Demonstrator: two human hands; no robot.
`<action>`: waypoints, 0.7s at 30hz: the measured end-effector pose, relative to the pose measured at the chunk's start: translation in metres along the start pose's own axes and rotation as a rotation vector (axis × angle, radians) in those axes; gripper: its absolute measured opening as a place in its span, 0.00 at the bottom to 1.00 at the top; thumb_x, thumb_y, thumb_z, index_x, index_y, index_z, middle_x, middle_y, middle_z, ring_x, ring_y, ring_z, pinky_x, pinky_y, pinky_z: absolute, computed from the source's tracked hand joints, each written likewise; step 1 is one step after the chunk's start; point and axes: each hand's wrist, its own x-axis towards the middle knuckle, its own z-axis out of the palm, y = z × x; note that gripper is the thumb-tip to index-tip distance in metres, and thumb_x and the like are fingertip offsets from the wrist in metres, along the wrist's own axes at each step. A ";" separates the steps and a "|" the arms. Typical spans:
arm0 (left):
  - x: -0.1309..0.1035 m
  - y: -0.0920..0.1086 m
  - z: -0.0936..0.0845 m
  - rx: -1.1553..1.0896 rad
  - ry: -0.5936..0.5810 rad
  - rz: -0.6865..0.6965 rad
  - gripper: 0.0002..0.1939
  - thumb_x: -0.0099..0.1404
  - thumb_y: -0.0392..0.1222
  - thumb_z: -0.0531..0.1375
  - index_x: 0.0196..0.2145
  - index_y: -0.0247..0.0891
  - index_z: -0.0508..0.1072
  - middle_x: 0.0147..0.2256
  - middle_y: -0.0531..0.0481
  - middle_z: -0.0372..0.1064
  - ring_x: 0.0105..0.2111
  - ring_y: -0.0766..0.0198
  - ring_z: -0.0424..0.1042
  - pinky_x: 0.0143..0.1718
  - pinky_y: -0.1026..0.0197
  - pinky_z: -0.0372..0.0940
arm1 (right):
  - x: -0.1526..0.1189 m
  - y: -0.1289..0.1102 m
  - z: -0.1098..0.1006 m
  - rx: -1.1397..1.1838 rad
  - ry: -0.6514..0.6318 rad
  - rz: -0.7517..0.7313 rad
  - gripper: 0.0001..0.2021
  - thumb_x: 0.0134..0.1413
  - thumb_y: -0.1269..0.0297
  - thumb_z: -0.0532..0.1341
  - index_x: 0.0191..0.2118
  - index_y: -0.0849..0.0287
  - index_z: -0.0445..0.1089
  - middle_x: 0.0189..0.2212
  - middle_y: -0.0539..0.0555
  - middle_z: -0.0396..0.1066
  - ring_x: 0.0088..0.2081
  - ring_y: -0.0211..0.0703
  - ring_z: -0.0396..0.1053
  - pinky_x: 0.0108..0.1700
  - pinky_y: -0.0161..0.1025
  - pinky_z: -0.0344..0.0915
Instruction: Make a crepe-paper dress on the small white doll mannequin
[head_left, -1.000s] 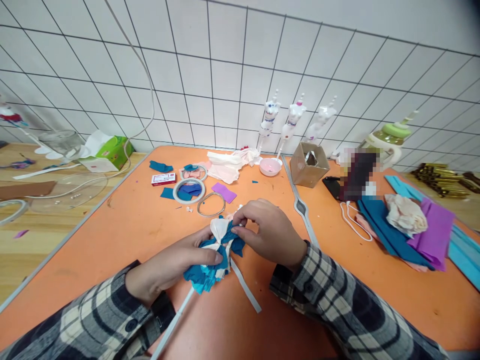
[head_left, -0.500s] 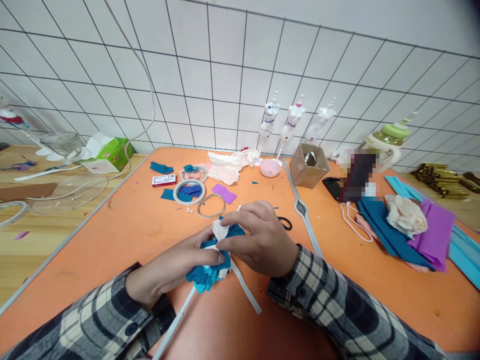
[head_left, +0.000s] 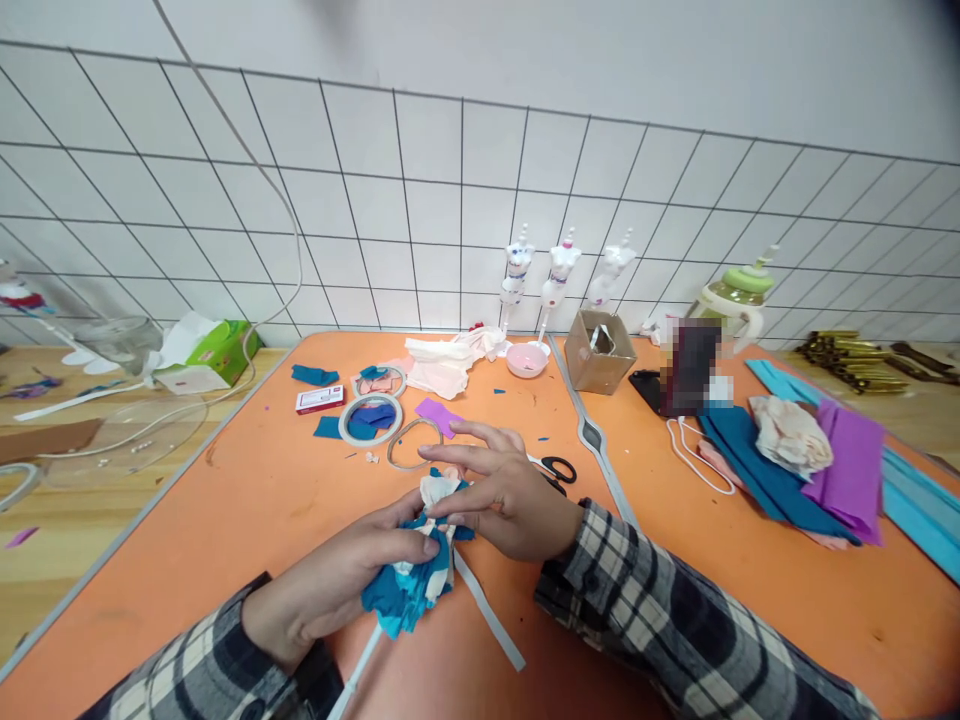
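Observation:
My left hand point(head_left: 352, 560) is wrapped round a bundle of ruffled blue and white crepe-like paper or cloth point(head_left: 409, 595) on a white stick point(head_left: 356, 675). Its thumb presses on the front of the bundle. A white piece point(head_left: 439, 488) stands up at the top. My right hand point(head_left: 510, 495) hovers over the upper right of the bundle, fingers spread and stretched out, with the lower fingertips touching it. A narrow white strip point(head_left: 491, 615) hangs down from the right side. Black-handled scissors point(head_left: 559, 468) lie just beyond my right hand, partly hidden.
Tape rolls point(head_left: 343, 420), a purple scrap point(head_left: 437, 415) and a small red-and-white box point(head_left: 320, 399) lie at the back left. Small white mannequins point(head_left: 562, 270), a pink bowl point(head_left: 527, 360) and a cardboard box point(head_left: 600, 352) stand behind. Folded coloured sheets point(head_left: 847, 470) lie to the right.
The fingers of my right hand have straightened and spread from their closer grip at the white piece. The view has tilted up, and more of the scissors shows.

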 end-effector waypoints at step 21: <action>-0.013 0.031 -0.025 -0.421 0.273 0.547 0.17 0.42 0.36 0.74 0.32 0.42 0.77 0.32 0.53 0.79 0.30 0.60 0.76 0.30 0.61 0.74 | -0.012 -0.033 0.054 0.940 -0.541 0.542 0.22 0.54 0.57 0.64 0.55 0.56 0.72 0.41 0.54 0.78 0.41 0.43 0.75 0.44 0.34 0.67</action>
